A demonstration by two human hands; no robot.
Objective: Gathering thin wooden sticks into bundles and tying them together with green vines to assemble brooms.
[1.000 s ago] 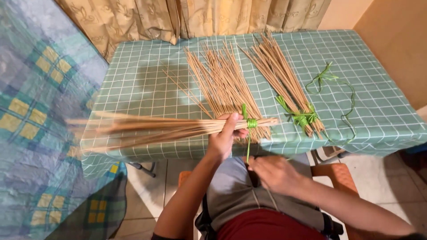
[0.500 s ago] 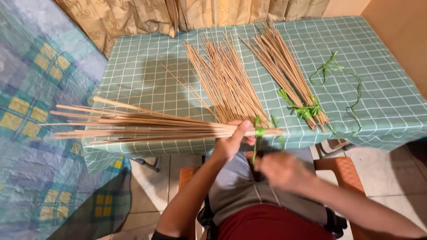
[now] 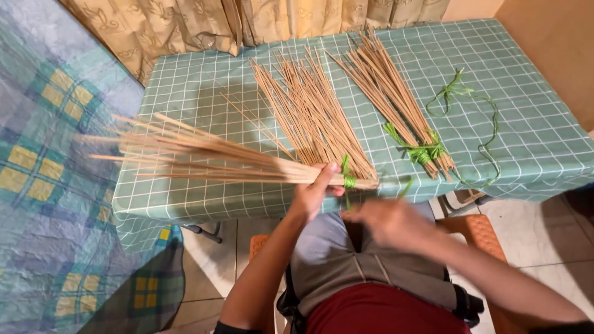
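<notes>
My left hand [image 3: 314, 190] grips a bundle of thin tan sticks [image 3: 204, 158] near its butt end; the sticks fan out to the left over the table's edge. A green string [image 3: 348, 179] is wound round the bundle just right of my fingers. My right hand [image 3: 385, 221] is blurred, just below the bundle's end, pinching a loose end of the green string. On the table lie a loose pile of sticks [image 3: 309, 111] and a second bundle [image 3: 396, 102] tied with green string [image 3: 422, 151].
The table wears a green checked cloth [image 3: 538, 142], with loose green strings [image 3: 461, 99] at its right. Beige curtains [image 3: 204, 25] hang behind. A blue and yellow plaid cover [image 3: 43, 185] lies at left. An orange seat [image 3: 476, 229] shows beneath me.
The held bundle has swung so its fanned tips sit higher and nearer the table. My right hand has moved right along the string and blurs with motion.
</notes>
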